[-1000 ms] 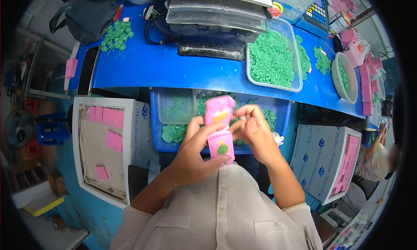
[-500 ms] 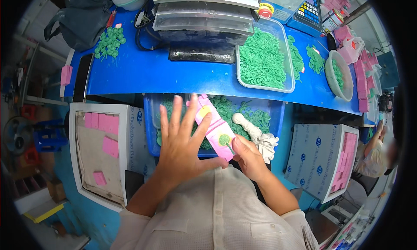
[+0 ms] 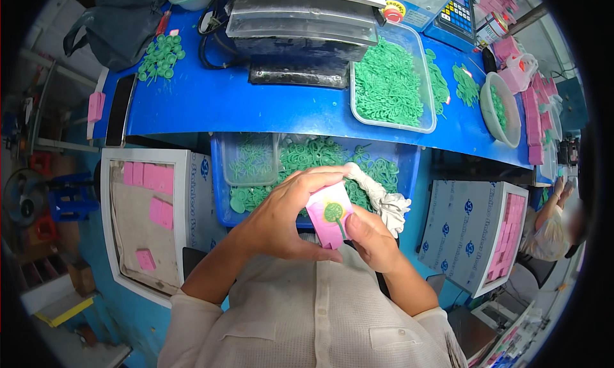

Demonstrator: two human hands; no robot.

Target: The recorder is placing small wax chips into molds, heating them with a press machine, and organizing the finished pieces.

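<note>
Both hands hold a pink block-like mould (image 3: 317, 217) in front of my chest. A green wax-like piece (image 3: 334, 211), with a round patterned head and a thin stem, lies on its upward face in a yellowish hollow. My left hand (image 3: 272, 217) wraps the mould's left side, fingers over the far end and thumb at the near end. My right hand (image 3: 377, 243) grips the right edge, its thumb beside the green stem. The other half of the mould is hidden. Just beyond, a twisted white cloth (image 3: 389, 208) lies on a blue bin (image 3: 220, 201) of green pieces.
A blue table (image 3: 256, 115) carries a clear tub (image 3: 430, 121) of green pieces, a machine with stacked plates (image 3: 300, 32) and a phone (image 3: 120, 112). White-framed boxes with pink blocks stand left (image 3: 181, 227) and right (image 3: 515, 240). Another person's arm (image 3: 558, 205) shows far right.
The mould lay opened out with both halves showing; now only the half with the green piece shows. My left hand has gone from spread fingers to closed around it.
</note>
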